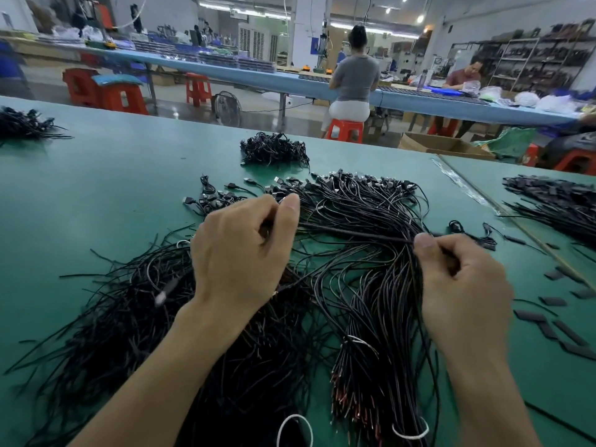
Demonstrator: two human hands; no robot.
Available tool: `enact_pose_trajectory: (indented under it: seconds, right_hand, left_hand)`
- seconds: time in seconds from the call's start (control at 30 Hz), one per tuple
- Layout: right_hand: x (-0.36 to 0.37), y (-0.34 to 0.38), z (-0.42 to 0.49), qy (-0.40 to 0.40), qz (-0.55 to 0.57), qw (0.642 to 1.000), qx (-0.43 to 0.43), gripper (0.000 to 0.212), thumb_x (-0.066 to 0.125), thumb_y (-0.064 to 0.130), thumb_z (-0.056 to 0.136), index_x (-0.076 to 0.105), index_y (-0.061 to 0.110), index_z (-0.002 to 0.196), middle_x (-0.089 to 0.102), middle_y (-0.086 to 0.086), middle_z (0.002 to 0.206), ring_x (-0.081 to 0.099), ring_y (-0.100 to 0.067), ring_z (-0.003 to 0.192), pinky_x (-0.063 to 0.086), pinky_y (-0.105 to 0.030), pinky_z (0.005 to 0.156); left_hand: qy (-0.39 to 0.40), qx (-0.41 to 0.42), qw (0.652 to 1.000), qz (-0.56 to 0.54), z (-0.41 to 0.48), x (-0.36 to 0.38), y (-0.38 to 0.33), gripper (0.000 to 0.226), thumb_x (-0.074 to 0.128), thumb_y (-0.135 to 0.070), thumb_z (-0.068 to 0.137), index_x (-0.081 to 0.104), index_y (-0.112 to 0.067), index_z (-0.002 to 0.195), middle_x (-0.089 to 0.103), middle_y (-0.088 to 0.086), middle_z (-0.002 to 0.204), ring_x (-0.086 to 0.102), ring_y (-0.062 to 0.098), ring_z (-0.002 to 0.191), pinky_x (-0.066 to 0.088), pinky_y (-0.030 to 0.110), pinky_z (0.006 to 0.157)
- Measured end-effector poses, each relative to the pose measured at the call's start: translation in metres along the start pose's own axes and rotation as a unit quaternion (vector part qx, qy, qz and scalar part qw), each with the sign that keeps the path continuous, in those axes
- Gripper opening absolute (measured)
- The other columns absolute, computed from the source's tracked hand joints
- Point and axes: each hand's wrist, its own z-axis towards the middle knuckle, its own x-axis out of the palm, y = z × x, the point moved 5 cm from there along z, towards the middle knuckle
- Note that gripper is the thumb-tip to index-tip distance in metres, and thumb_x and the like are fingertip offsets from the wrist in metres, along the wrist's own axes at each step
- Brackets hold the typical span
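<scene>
A single black cable [354,233] is stretched taut between my two hands above a green table [106,188]. My left hand [245,253] pinches its left end between thumb and curled fingers. My right hand [458,275] pinches its right end. Under and around my hands lies a big loose heap of black USB cables [364,204], plugs at the far side, bare ends near me. A second heap of cut black cables [129,311] spreads under my left forearm.
A small bundle of cables [274,150] sits farther back, another pile [554,201] at the right and one [22,124] at far left. Short black sleeves [554,330] are scattered at the right. White loops [411,430] lie near me. Two people sit at a blue bench behind.
</scene>
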Motion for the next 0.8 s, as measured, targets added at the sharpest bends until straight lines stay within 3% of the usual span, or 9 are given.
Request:
enact_pose_trajectory:
  seconds: [0.07, 0.17, 0.27, 0.37, 0.43, 0.53, 0.63, 0.73, 0.8]
  right_hand:
    - [0.013, -0.001, -0.003, 0.121, -0.077, 0.99, -0.007, 0.022, 0.054, 0.043, 0.097, 0.066, 0.028, 0.086, 0.066, 0.007, 0.08, 0.06, -0.013, 0.075, 0.051, -0.037, 0.074]
    - [0.033, 0.011, -0.018, 0.282, -0.092, 0.954, -0.044, 0.046, 0.031, 0.061, 0.094, 0.067, 0.036, 0.109, 0.067, 0.019, 0.1, 0.059, -0.002, 0.094, 0.044, -0.04, 0.103]
    - [0.047, 0.023, -0.029, 0.341, 0.004, 0.938, -0.062, 0.04, 0.035, 0.055, 0.097, 0.068, 0.032, 0.095, 0.067, 0.018, 0.081, 0.062, -0.003, 0.078, 0.051, -0.025, 0.077]
    - [0.042, 0.028, -0.023, 0.245, 0.091, 0.962, -0.073, 0.024, 0.051, 0.033, 0.101, 0.069, 0.029, 0.085, 0.064, 0.024, 0.073, 0.058, 0.002, 0.066, 0.04, -0.01, 0.058]
    - [0.031, 0.026, -0.016, 0.151, 0.143, 0.976, -0.064, 0.021, 0.056, 0.03, 0.099, 0.068, 0.029, 0.082, 0.064, 0.013, 0.07, 0.052, -0.004, 0.053, 0.037, -0.014, 0.048]
    - [0.018, 0.017, -0.008, 0.062, 0.197, 0.978, -0.036, 0.022, 0.056, 0.033, 0.098, 0.068, 0.031, 0.08, 0.063, 0.01, 0.066, 0.047, -0.003, 0.052, 0.04, -0.015, 0.048]
    - [0.02, 0.013, -0.007, 0.076, 0.222, 0.972, -0.008, 0.025, 0.058, 0.037, 0.096, 0.072, 0.031, 0.077, 0.056, 0.012, 0.056, 0.041, -0.004, 0.051, 0.037, -0.018, 0.047]
    - [0.035, 0.018, -0.012, 0.197, 0.207, 0.958, 0.001, 0.025, 0.056, 0.044, 0.092, 0.072, 0.034, 0.074, 0.057, 0.001, 0.056, 0.045, -0.014, 0.055, 0.041, -0.04, 0.047]
    - [0.044, 0.024, -0.02, 0.282, 0.193, 0.939, -0.021, 0.032, 0.056, 0.032, 0.098, 0.067, 0.029, 0.068, 0.052, 0.006, 0.054, 0.041, -0.012, 0.052, 0.034, -0.04, 0.046]
  left_hand:
    - [0.02, 0.007, 1.0, 0.018, -0.002, 0.003, 0.001, 0.053, 0.049, -0.051, 0.098, 0.042, -0.025, 0.051, 0.037, -0.014, 0.041, 0.036, 0.003, 0.034, 0.03, 0.019, 0.041]
    - [0.131, -0.013, 0.991, 0.006, -0.009, 0.022, 0.004, 0.056, 0.053, -0.059, 0.092, 0.049, -0.021, 0.051, 0.044, -0.008, 0.04, 0.039, 0.008, 0.034, 0.038, 0.023, 0.043]
    - [0.162, -0.039, 0.985, -0.036, -0.013, 0.028, 0.003, 0.057, 0.051, -0.064, 0.088, 0.046, -0.019, 0.053, 0.042, -0.007, 0.042, 0.035, 0.009, 0.04, 0.043, 0.035, 0.046]
    - [0.194, -0.058, 0.977, -0.071, -0.013, 0.03, 0.003, 0.066, 0.041, -0.069, 0.089, 0.051, -0.012, 0.058, 0.042, -0.006, 0.044, 0.036, 0.011, 0.04, 0.046, 0.043, 0.047]
    - [0.257, -0.1, 0.958, -0.076, -0.015, 0.033, 0.005, 0.073, 0.033, -0.074, 0.086, 0.054, -0.011, 0.058, 0.04, -0.009, 0.041, 0.034, 0.011, 0.038, 0.043, 0.035, 0.047]
    - [0.423, -0.144, 0.878, -0.173, -0.027, 0.041, -0.004, 0.068, 0.031, -0.073, 0.088, 0.055, -0.02, 0.052, 0.033, -0.011, 0.041, 0.027, 0.008, 0.036, 0.035, 0.023, 0.048]
    - [0.546, -0.114, 0.766, -0.318, -0.04, 0.041, -0.029, 0.059, 0.039, -0.062, 0.098, 0.053, -0.026, 0.054, 0.037, -0.01, 0.047, 0.028, 0.007, 0.04, 0.028, 0.017, 0.042]
    - [0.544, -0.113, 0.692, -0.46, -0.042, 0.032, -0.049, 0.051, 0.041, -0.049, 0.101, 0.055, -0.025, 0.059, 0.036, -0.006, 0.05, 0.026, 0.011, 0.041, 0.025, 0.02, 0.041]
    - [0.477, -0.16, 0.667, -0.549, -0.035, 0.03, -0.051, 0.051, 0.042, -0.048, 0.103, 0.059, -0.022, 0.062, 0.035, -0.009, 0.049, 0.024, 0.008, 0.04, 0.025, 0.017, 0.038]
